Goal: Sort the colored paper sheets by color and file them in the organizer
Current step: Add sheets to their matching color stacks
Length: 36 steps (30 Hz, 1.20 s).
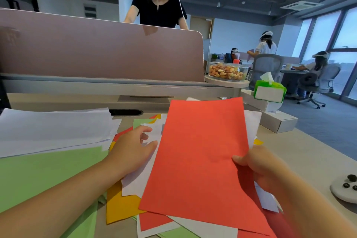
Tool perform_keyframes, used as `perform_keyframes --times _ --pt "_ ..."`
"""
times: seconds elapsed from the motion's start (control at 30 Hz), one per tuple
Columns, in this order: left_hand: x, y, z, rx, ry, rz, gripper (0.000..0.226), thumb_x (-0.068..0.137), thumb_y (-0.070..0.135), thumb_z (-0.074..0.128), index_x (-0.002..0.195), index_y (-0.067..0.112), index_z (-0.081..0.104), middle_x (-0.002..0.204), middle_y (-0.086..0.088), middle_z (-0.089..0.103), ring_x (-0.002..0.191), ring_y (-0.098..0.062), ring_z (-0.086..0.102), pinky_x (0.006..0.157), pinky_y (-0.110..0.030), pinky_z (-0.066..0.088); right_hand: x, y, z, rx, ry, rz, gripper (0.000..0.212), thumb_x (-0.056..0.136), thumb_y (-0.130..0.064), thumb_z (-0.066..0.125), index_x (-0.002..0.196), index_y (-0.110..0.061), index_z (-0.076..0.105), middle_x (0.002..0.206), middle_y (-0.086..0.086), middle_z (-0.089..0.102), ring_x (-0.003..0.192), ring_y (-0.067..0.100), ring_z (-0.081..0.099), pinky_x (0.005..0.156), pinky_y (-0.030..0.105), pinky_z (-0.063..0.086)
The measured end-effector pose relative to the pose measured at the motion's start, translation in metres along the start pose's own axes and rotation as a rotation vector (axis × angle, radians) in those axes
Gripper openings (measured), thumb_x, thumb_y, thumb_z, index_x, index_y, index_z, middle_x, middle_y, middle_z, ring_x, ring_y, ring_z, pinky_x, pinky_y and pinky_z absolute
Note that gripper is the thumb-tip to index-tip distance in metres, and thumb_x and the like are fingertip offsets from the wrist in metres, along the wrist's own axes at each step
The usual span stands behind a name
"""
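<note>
A red paper sheet is lifted above the desk, tilted, with my right hand pinching its right edge. My left hand rests with fingers spread on a mixed pile of white, yellow, green and red sheets under and left of the red sheet. A stack of white sheets lies at the left, partly over a stack of green sheets. No organizer is in view.
A pink desk divider runs along the back. A glass bowl of nuts, a green tissue pack and white boxes stand at the back right. A white controller lies at the right edge. A person stands beyond the divider.
</note>
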State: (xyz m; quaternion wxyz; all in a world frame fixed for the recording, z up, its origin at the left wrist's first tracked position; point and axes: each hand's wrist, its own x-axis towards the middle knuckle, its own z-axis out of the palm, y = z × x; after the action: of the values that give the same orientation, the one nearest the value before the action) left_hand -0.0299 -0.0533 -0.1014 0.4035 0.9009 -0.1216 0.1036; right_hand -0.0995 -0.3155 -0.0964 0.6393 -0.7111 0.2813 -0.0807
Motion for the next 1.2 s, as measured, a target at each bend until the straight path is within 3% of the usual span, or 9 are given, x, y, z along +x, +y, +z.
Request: perform_keyframes --times 0.13,0.2,0.27,0.4,0.6,0.73,0.9,1.03,1.2 --pt "0.001 0.012 -0.009 -0.642 -0.198 -0.217 0.053 0.087 0.01 0.066 0.136 0.016 0.048 0.106 -0.002 0.063 0.079 -0.009 0.068 0.06 -0.014 0.052 -0.009 -0.011 -0.007 0.152 -0.158 -0.006 0.025 0.084 0.016 0.049 0.099 0.0 0.062 0.096 0.021 0.068 0.083 0.034 0.065 0.086 0.049 0.051" --pt "0.003 0.011 -0.013 -0.817 -0.344 -0.289 0.053 0.085 -0.005 0.063 0.134 0.009 0.05 0.108 -0.009 0.068 0.083 -0.018 0.072 0.066 -0.022 0.059 -0.01 -0.012 -0.005 0.204 -0.195 -0.016 0.027 0.083 0.017 0.049 0.096 -0.001 0.063 0.089 0.019 0.07 0.074 0.03 0.066 0.076 0.042 0.054" --pt "0.006 0.007 -0.012 -0.8 -0.396 -0.309 0.047 0.083 -0.008 0.063 0.127 0.006 0.057 0.11 -0.014 0.07 0.091 -0.027 0.071 0.076 -0.031 0.059 -0.011 -0.01 -0.003 0.219 -0.183 -0.025 0.025 0.083 0.016 0.049 0.095 0.0 0.063 0.083 0.019 0.071 0.065 0.028 0.067 0.066 0.037 0.055" --pt "0.004 0.002 -0.009 -0.704 -0.352 -0.339 0.03 0.08 0.004 0.071 0.11 0.006 0.068 0.095 -0.013 0.074 0.085 -0.031 0.071 0.074 -0.036 0.056 -0.011 -0.005 0.001 0.207 -0.176 0.004 0.018 0.087 0.007 0.051 0.094 0.001 0.066 0.082 0.019 0.071 0.056 0.025 0.067 0.062 0.033 0.055" --pt "0.001 0.005 -0.008 -0.735 -0.262 -0.389 0.024 0.078 0.016 0.076 0.099 0.007 0.071 0.086 -0.012 0.075 0.072 -0.028 0.073 0.057 -0.03 0.057 -0.011 -0.002 0.006 0.193 -0.166 0.047 0.015 0.086 -0.001 0.058 0.099 0.001 0.066 0.092 0.021 0.07 0.069 0.028 0.065 0.069 0.036 0.054" --pt "0.003 0.003 -0.008 -0.717 -0.321 -0.428 0.028 0.084 0.031 0.069 0.104 0.011 0.07 0.093 -0.009 0.075 0.085 -0.029 0.072 0.072 -0.034 0.056 -0.01 -0.006 0.006 0.198 -0.09 -0.025 0.017 0.085 0.005 0.057 0.099 0.003 0.067 0.092 0.022 0.07 0.075 0.031 0.064 0.082 0.047 0.051" --pt "0.004 -0.003 -0.005 -0.575 -0.351 -0.432 0.029 0.091 0.027 0.062 0.114 0.009 0.065 0.101 -0.007 0.074 0.098 -0.028 0.068 0.097 -0.046 0.049 -0.008 -0.008 0.003 0.282 -0.036 -0.055 0.02 0.084 0.011 0.053 0.086 -0.003 0.067 0.067 0.011 0.07 0.066 0.027 0.062 0.082 0.043 0.05" --pt "0.005 -0.005 0.0 -0.573 -0.307 -0.413 0.022 0.094 0.019 0.059 0.11 0.007 0.066 0.1 -0.009 0.074 0.095 -0.028 0.069 0.091 -0.044 0.053 -0.007 -0.002 0.005 0.242 -0.087 0.025 0.02 0.085 0.011 0.048 0.089 -0.002 0.063 0.071 0.015 0.067 0.059 0.026 0.06 0.066 0.034 0.051" --pt "0.005 -0.003 0.001 -0.608 -0.274 -0.404 0.022 0.096 0.018 0.055 0.112 0.008 0.064 0.099 -0.008 0.073 0.09 -0.026 0.07 0.074 -0.035 0.056 -0.007 -0.001 0.008 0.154 -0.025 -0.04 0.022 0.081 0.013 0.052 0.092 0.002 0.067 0.089 0.022 0.069 0.073 0.03 0.063 0.075 0.039 0.05"
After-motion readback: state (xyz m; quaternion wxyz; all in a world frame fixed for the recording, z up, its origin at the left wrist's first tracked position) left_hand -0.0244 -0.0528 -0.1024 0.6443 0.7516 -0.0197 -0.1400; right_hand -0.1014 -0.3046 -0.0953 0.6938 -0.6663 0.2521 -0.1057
